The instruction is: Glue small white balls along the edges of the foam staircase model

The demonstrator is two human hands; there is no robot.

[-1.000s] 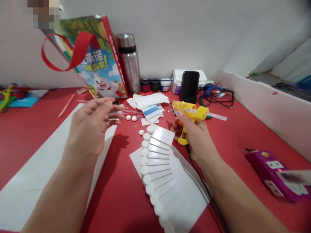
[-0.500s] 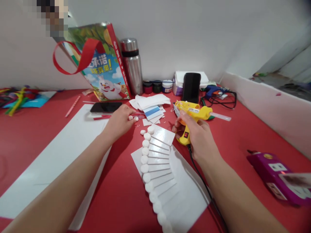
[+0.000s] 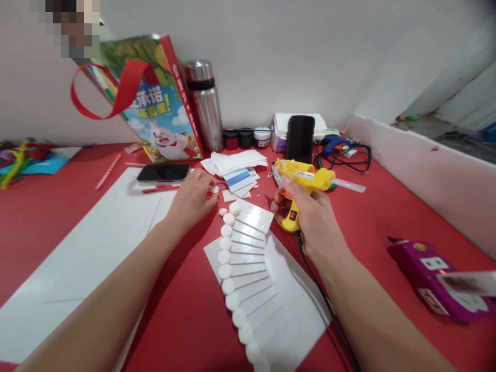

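Observation:
Between the thumb and fingers of my left hand is a small white piece. My right hand is closed around the yellow glue gun, which has a clear glue stick in its back end and a black cord below. Between my hands, a fan of overlapping white strips lies on a white sheet, with a curved row of round white discs along its left edge. One small white lump rests beside the top disc.
Behind stand a picture bag, a steel bottle, paint jars and a dark phone. Paper scraps lie mid-table. A flat phone and long white board are left; a purple box is right.
My left hand has closed on one small white piece near where two lay. The whole view has shifted slightly, and my right hand still holds the glue gun.

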